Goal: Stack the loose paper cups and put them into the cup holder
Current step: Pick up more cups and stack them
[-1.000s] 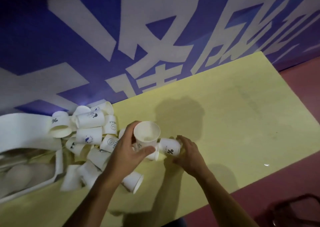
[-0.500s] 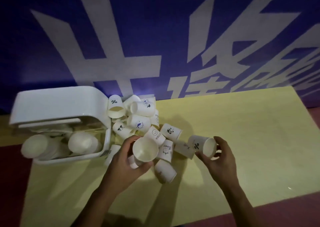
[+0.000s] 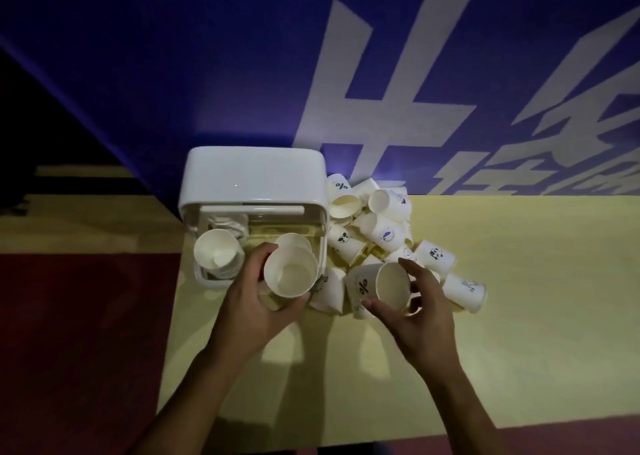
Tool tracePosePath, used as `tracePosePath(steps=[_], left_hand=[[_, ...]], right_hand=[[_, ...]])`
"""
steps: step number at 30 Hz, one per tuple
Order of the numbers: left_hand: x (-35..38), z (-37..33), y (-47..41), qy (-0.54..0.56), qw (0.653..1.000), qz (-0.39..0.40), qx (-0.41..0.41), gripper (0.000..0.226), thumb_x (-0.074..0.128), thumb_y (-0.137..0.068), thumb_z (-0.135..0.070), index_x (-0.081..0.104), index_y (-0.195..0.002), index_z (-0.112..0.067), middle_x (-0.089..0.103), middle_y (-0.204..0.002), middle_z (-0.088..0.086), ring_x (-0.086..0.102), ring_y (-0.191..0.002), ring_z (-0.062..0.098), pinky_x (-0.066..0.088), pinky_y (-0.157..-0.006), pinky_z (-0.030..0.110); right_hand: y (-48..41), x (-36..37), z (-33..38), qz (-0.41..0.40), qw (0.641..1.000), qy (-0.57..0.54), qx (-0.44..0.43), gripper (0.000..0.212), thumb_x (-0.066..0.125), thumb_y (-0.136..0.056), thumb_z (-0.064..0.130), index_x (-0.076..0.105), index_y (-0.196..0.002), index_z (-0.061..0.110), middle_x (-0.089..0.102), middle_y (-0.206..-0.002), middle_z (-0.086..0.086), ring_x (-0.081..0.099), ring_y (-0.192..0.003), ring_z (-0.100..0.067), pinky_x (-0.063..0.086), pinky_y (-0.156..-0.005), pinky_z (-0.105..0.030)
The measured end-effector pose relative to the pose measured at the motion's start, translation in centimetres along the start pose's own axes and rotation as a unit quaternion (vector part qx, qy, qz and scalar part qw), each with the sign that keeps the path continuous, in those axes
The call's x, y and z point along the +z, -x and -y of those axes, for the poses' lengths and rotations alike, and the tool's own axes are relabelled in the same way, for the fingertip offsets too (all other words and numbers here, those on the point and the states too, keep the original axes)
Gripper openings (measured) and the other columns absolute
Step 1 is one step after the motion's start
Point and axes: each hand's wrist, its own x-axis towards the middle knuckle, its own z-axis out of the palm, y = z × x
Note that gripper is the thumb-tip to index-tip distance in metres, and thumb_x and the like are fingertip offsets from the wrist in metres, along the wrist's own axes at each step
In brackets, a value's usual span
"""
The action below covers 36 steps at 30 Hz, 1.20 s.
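Observation:
My left hand (image 3: 254,298) grips a white paper cup (image 3: 291,271), mouth toward me, right in front of the white cup holder (image 3: 254,177). Inside the holder sit two stacks of cups (image 3: 216,252), one at the left and one behind the cup I hold. My right hand (image 3: 415,302) holds another cup (image 3: 377,286) marked with a percent sign, thumb below and fingers above its rim, mouth facing right. A heap of loose cups (image 3: 377,227) lies on its side to the right of the holder.
The yellow table (image 3: 519,316) stretches wide to the right and toward me. A blue wall with large white characters (image 3: 381,73) stands just behind the holder and the heap. Dark red floor (image 3: 79,350) lies off the table's left edge.
My view has swung left, so the holder is now centred. My left hand carried its cup up to the holder's front. My right hand lifted the percent cup and brought it closer to the left hand.

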Motion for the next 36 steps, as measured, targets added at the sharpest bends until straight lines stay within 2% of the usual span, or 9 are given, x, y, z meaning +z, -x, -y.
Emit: tracePosePath(steps=[4,6,10,16,21,24,27,31,36], left_hand=[[-0.4,0.3,-2.1,0.007,0.999,-0.036,0.018,0.085,0.091,-0.073,-0.030,0.047,-0.145,-0.026,0.059,-0.137,-0.011,0.057,-0.125,0.003,0.050,-0.099,0.020],[0.0,0.7,-3.0,-0.017,0.998,-0.035,0.041,0.083,0.087,-0.076,-0.035,0.047,-0.148,-0.022,0.058,-0.143,-0.006,0.055,-0.131,0.008,0.047,-0.104,0.021],[1.1,2.3,-4.3,-0.058,0.998,-0.002,0.039,0.083,0.089,-0.077,-0.035,0.045,-0.147,-0.022,0.059,-0.144,-0.005,0.056,-0.130,0.014,0.046,-0.103,0.024],[1.9,4.1,-5.3,-0.106,0.994,0.037,0.008,0.080,0.079,-0.076,-0.056,0.043,-0.142,-0.029,0.061,-0.141,-0.003,0.058,-0.124,0.021,0.046,-0.094,0.026],[2.0,5.0,-5.6,-0.106,0.992,0.052,-0.052,0.093,0.072,-0.068,-0.074,0.052,-0.146,-0.027,0.068,-0.135,0.000,0.063,-0.121,0.022,0.051,-0.094,0.031],[2.1,5.2,-5.8,-0.097,0.991,0.064,-0.066,0.087,0.082,-0.072,-0.064,0.051,-0.147,-0.031,0.069,-0.132,-0.003,0.066,-0.118,0.018,0.055,-0.095,0.035],[1.6,4.8,-5.9,-0.024,0.990,0.099,-0.100,0.092,0.084,-0.071,-0.060,0.045,-0.150,-0.035,0.064,-0.138,-0.009,0.062,-0.125,0.014,0.054,-0.101,0.043],[1.2,5.6,-5.0,-0.063,0.987,0.102,-0.109,0.120,0.082,-0.062,-0.069,0.020,-0.159,-0.035,0.051,-0.152,-0.006,0.055,-0.135,0.016,0.051,-0.107,0.044],[0.2,6.4,-2.7,-0.051,0.985,0.091,-0.135,0.111,0.086,-0.074,-0.052,0.015,-0.159,-0.041,0.039,-0.162,-0.008,0.042,-0.145,0.012,0.039,-0.118,0.042]], right_hand=[[0.1,1.5,1.7,-0.001,1.000,-0.004,0.007,0.078,0.090,-0.061,0.053,0.053,-0.129,0.044,0.060,-0.123,0.018,0.061,-0.102,-0.007,0.045,-0.071,-0.014],[0.0,1.8,2.1,-0.008,1.000,-0.006,0.008,0.077,0.093,-0.062,0.047,0.052,-0.127,0.047,0.059,-0.122,0.019,0.061,-0.101,-0.008,0.047,-0.072,-0.016],[0.0,2.1,2.7,-0.020,1.000,-0.014,0.008,0.077,0.095,-0.064,0.039,0.052,-0.127,0.047,0.057,-0.122,0.024,0.061,-0.100,-0.005,0.047,-0.072,-0.011],[-0.4,2.5,3.1,-0.030,0.999,-0.025,0.008,0.080,0.095,-0.065,0.039,0.053,-0.133,0.043,0.059,-0.127,0.017,0.061,-0.107,-0.009,0.048,-0.080,-0.019],[-2.1,3.6,5.3,-0.016,0.998,-0.017,-0.051,0.077,0.094,-0.064,0.043,0.053,-0.129,0.040,0.053,-0.124,0.033,0.058,-0.112,0.000,0.045,-0.082,-0.010],[-3.2,5.1,7.5,0.002,0.993,-0.014,-0.118,0.078,0.095,-0.067,0.041,0.057,-0.133,0.025,0.060,-0.127,0.017,0.058,-0.116,-0.005,0.046,-0.089,-0.015],[-4.2,7.3,8.3,0.045,0.986,0.002,-0.159,0.078,0.094,-0.068,0.036,0.056,-0.135,0.027,0.058,-0.126,0.017,0.056,-0.116,-0.005,0.048,-0.092,-0.022],[-4.8,10.0,6.7,0.076,0.985,0.032,-0.154,0.079,0.094,-0.066,0.036,0.056,-0.134,0.024,0.057,-0.125,0.015,0.054,-0.117,-0.008,0.044,-0.097,-0.021],[-5.2,12.3,4.8,0.099,0.981,0.086,-0.142,0.084,0.093,-0.065,0.047,0.057,-0.135,0.018,0.061,-0.131,0.002,0.052,-0.116,-0.016,0.043,-0.095,-0.025]])
